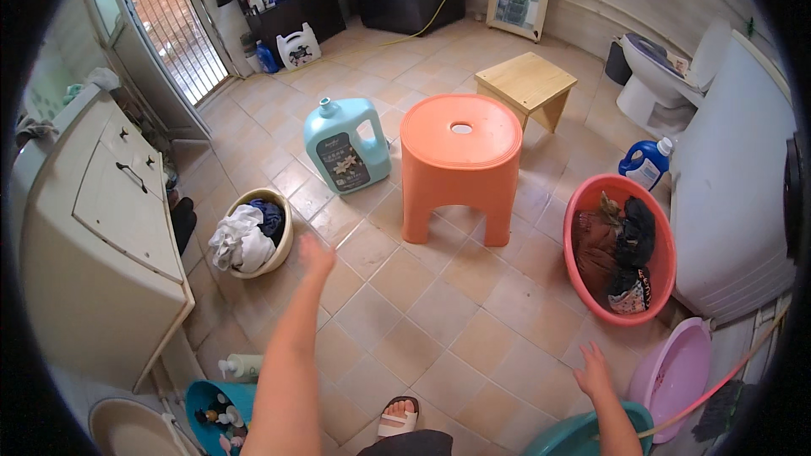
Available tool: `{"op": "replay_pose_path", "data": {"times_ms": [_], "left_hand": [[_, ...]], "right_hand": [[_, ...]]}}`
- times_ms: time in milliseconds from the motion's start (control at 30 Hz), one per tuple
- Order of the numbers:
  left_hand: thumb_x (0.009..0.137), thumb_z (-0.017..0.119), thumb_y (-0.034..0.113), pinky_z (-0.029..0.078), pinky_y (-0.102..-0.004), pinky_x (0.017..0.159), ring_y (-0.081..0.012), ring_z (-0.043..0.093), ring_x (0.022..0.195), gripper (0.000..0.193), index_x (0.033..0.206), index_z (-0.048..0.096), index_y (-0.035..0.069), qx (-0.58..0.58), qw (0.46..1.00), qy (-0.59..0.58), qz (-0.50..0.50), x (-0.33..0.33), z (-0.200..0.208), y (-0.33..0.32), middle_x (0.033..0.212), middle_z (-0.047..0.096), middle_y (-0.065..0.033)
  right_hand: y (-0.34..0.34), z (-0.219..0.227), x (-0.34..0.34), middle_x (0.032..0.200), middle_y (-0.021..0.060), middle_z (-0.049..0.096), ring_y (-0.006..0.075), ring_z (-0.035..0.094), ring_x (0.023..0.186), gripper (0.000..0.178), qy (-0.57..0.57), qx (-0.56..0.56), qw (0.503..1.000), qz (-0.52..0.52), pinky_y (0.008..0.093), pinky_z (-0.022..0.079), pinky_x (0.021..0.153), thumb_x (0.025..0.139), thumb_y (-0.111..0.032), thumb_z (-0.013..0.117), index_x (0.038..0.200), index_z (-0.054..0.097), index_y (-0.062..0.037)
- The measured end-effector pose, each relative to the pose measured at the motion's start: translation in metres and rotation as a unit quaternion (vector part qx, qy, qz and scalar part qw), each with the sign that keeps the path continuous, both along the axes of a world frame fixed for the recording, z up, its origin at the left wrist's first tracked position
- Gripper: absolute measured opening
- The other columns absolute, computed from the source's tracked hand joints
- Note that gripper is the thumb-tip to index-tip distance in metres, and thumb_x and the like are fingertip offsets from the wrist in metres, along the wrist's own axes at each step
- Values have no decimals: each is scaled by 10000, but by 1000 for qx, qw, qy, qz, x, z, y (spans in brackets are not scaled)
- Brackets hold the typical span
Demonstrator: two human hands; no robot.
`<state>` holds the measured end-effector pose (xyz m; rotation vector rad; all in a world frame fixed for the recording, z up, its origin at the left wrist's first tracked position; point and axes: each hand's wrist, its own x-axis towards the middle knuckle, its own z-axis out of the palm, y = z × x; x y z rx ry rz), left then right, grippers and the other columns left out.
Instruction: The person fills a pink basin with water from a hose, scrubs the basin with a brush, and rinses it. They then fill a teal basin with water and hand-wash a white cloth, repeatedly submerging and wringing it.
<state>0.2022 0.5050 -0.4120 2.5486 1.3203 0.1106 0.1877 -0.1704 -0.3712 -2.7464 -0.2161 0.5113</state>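
Head view, left hand (316, 258): out over the tiled floor (443, 317), just right of the cream basin (280, 258); nothing visibly held, fingers too blurred, so cannot tell whether spread or pressed together.
Right hand (595, 369): fingers spread, grip empty, near the teal tub (559, 434) by the floor's near right corner.
Cream basin: there on the floor's left side, beside the cabinet (101, 245), loaded to the rim.
Danger at the cream basin: draped over the edge, so likely to snag or drag if brushed by a hand, that white cloth (243, 236).
Danger at the teal jug (345, 150): looking uncapped, probably quick to spill if knocked by a swinging arm.
Danger underfoot: smooth tiles, possibly slippery if wetted, with an open sandal (397, 416) at the floor's near edge.
Fabrics: soft, crumpled white beside dark blue cloth (270, 218); over in the red basin (627, 318), gathered brown cloth (595, 241) and black cloth (638, 232).
Plastics: round cream, oval red, a boxy handled jug, a glossy orange stool (460, 181) with a slotted seat.
Wood: pale, grained, square-edged in the low stool (530, 83).
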Motion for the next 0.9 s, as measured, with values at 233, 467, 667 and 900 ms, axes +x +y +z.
{"op": "replay_pose_path", "data": {"times_ms": [233, 467, 667, 900], "left_hand": [[691, 698, 254, 338, -406, 979, -290, 352, 1223, 782, 1319, 279, 52, 10, 994, 91, 67, -40, 2, 69, 1335, 350, -131], [614, 742, 223, 452, -413, 841, -287, 526, 1045, 548, 1065, 472, 66, 25, 985, 148, 81, -30, -14, 111, 1084, 555, -110], [642, 713, 138, 466, -401, 777, -277, 555, 975, 406, 976, 489, 81, 146, 971, 185, 36, -31, -21, 109, 996, 579, -101], [628, 637, 5, 463, -403, 700, -333, 560, 841, 268, 848, 493, 56, 160, 963, 146, -161, -72, -38, 45, 849, 558, -146]], "right_hand": [[32, 1, 23, 1368, 163, 294, 341, 356, 1207, 587, 10, -24, 1000, 7, 385, 328, 992, 655, -122, 679, 1207, 484, -93], [31, -10, 24, 1372, 160, 287, 340, 322, 1230, 573, 48, -42, 998, -29, 396, 307, 1007, 679, -141, 672, 1215, 475, -95], [40, -19, 11, 1381, 164, 277, 351, 320, 1232, 532, 70, -41, 996, -25, 402, 317, 999, 689, -152, 658, 1196, 502, -99], [53, -21, 1, 1382, 182, 268, 354, 335, 1222, 511, 74, -6, 997, -18, 399, 325, 995, 706, -159, 651, 1190, 504, -90]]}}
